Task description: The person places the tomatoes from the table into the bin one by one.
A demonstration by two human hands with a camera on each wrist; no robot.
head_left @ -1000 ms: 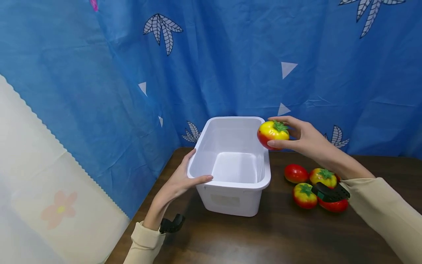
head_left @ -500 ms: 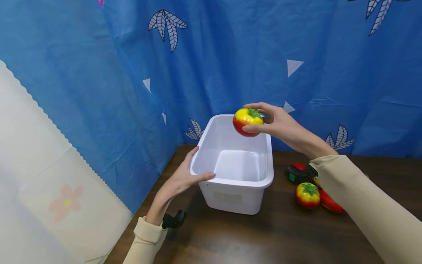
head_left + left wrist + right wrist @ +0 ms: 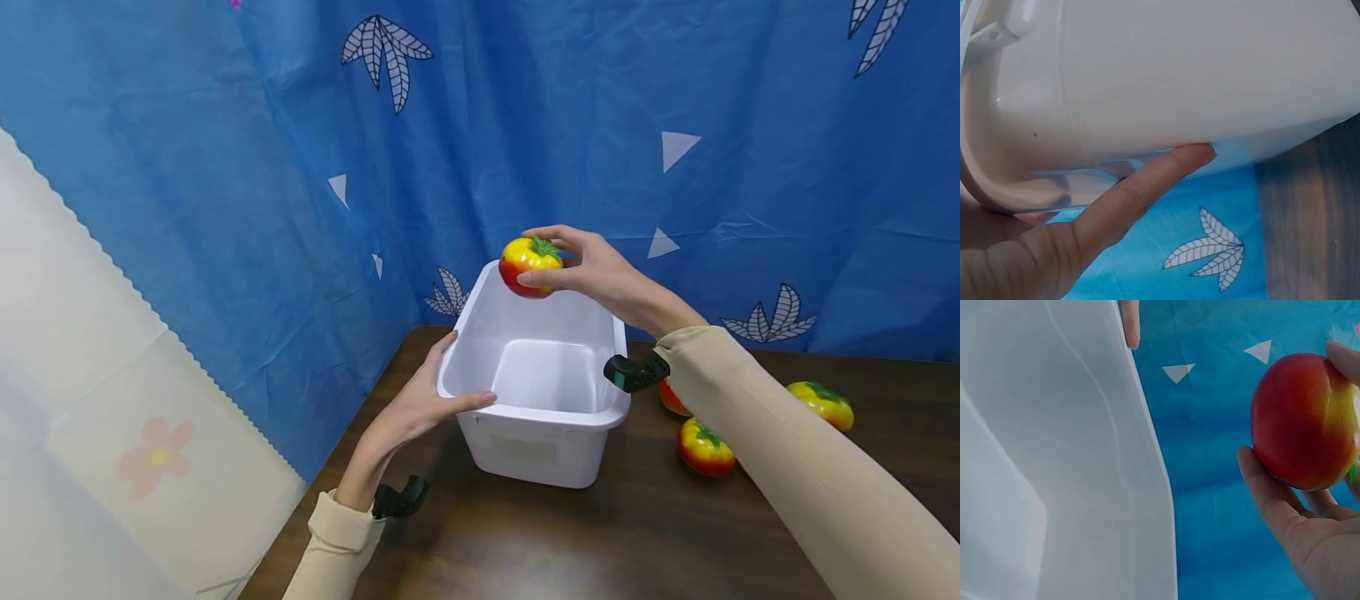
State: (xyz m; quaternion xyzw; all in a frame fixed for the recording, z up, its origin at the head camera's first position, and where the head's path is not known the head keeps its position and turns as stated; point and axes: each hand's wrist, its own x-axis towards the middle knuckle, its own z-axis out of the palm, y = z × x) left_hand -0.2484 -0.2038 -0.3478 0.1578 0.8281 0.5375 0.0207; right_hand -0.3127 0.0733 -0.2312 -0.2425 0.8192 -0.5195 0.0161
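Observation:
My right hand [image 3: 596, 267] holds a red-and-yellow tomato [image 3: 521, 254] with green leaves between thumb and fingers, above the far end of a white plastic tub [image 3: 536, 454]. Fingers curve around the tomato [image 3: 1297, 422] in the right wrist view, with the tub's inner wall to its left. At the tub's near left corner, my left hand [image 3: 420, 400] grips the rim, thumb laid over the front edge. A finger [image 3: 1141, 190] of that hand lies along the tub's outer wall [image 3: 1179, 75] in the left wrist view. The tub's visible floor is bare.
More tomatoes, one yellow-topped [image 3: 707, 447] and another [image 3: 823, 406], lie on the dark wooden table [image 3: 637, 533] right of the tub, partly hidden by my right sleeve. A blue patterned curtain [image 3: 555, 117] hangs close behind, and a pale cloth [image 3: 97, 350] hangs at left.
My right hand has carried the tomato leftward and slightly up, from the tub's right rim to over its far end. The left hand keeps its grip on the rim.

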